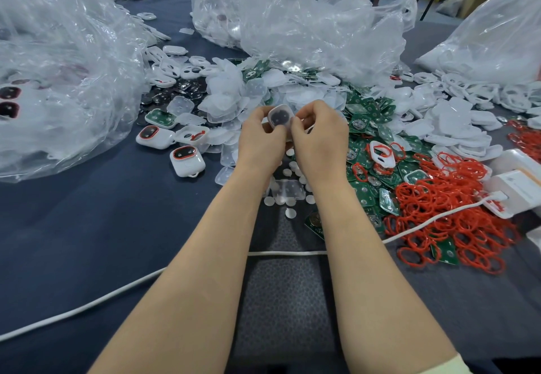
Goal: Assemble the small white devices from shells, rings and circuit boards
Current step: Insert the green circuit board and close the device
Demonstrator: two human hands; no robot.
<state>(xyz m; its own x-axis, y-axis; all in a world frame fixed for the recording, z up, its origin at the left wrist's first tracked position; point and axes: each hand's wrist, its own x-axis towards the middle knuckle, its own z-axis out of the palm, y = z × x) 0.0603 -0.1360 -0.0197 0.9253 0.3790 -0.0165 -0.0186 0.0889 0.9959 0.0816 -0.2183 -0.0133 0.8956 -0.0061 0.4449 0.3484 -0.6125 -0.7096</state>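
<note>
Both hands meet at the middle of the table around one small white shell [280,116] with a dark round part in its face. My left hand [261,139] grips its left side with curled fingers. My right hand [319,136] pinches its right edge. Behind the hands lies a heap of clear shells [231,95]. Green circuit boards [366,127] spread to the right, and a mass of red rings [448,215] lies further right. Two finished white devices with red-ringed dark windows [187,161] [153,136] sit to the left.
Large clear plastic bags [58,80] [292,22] [491,37] crowd the left, back and right. A white cable [123,288] crosses the near table. Small white discs [289,212] lie between my forearms. White boxes [515,186] stand at the right edge. White frames [468,92] pile at the back right.
</note>
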